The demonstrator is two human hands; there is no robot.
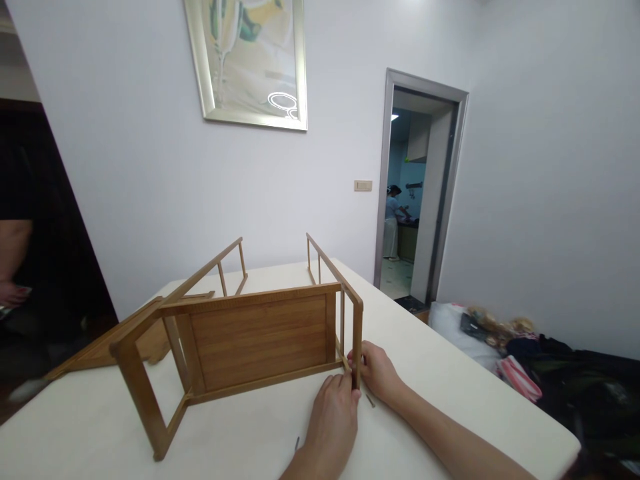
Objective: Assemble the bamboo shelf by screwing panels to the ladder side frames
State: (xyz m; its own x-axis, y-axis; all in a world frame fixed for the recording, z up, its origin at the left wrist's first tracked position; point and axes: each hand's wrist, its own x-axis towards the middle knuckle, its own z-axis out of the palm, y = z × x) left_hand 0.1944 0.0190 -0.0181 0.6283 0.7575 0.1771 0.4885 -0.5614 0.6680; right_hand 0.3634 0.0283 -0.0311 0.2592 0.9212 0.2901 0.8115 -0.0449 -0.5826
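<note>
A pale wall [330,153] fills most of the view, seen as a clock face, from 9 o'clock over 12 to 3. The white desk [430,420] spreads from 8 round to 4 o'clock. On it, toward 7 o'clock, the brown wooden frame [260,340] lies on its side, its flat board upright on a long edge and an open side frame at either end. A metal-edged doorway [387,167] is at 2 o'clock. A heap of clothes and soft things [530,367] lies beyond the desk at 4 o'clock. A person in dark clothes [15,247], partly cut off, is at 9 o'clock. The framed picture [255,63] hangs at 11 o'clock. Another wooden piece [120,343] rests on the desk at 8 o'clock, partly behind the frame. The right hand [377,373], at 5 o'clock, has its grip closed around the post at the wooden frame's right end, fingertips partly hidden. The left hand [333,417], at 6 o'clock, has its grip clamped on the lower corner of that same end. Through the doorway, near 3 o'clock, a small distant person [393,227] stands at a counter [409,243]. The wall switch [363,186] sits between 1 and 2 o'clock. A thin screw-like piece [371,401] lies just beside the right hand at 5 o'clock; a thin dark piece [297,443] is beside the left hand, just past 6.
</note>
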